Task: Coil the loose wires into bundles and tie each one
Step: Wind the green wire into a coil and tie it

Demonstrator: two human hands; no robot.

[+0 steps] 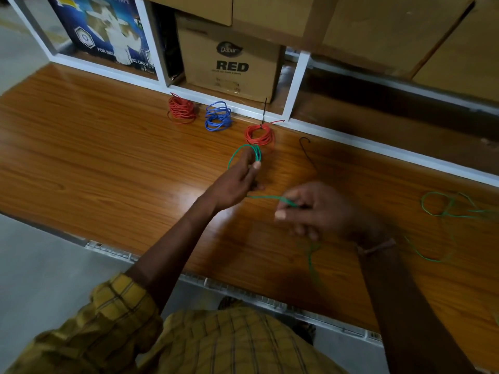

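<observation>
My left hand (237,182) pinches a few small loops of green wire (256,153) above the wooden table (108,157). The same wire runs on to my right hand (316,211), which grips it between thumb and fingers; this hand is blurred. Past my right hand the loose green wire (437,209) trails across the table to the right edge. A red coil (259,135) tied with a black zip tie lies just behind the loops. Another red bundle (182,109) and a blue bundle (218,116) lie at the back.
A loose black zip tie (307,155) lies right of the tied red coil. White shelving (295,87) with a cardboard box (229,60) and a blue poster (108,31) stands at the table's back. The table's near edge (243,292) is close to my body.
</observation>
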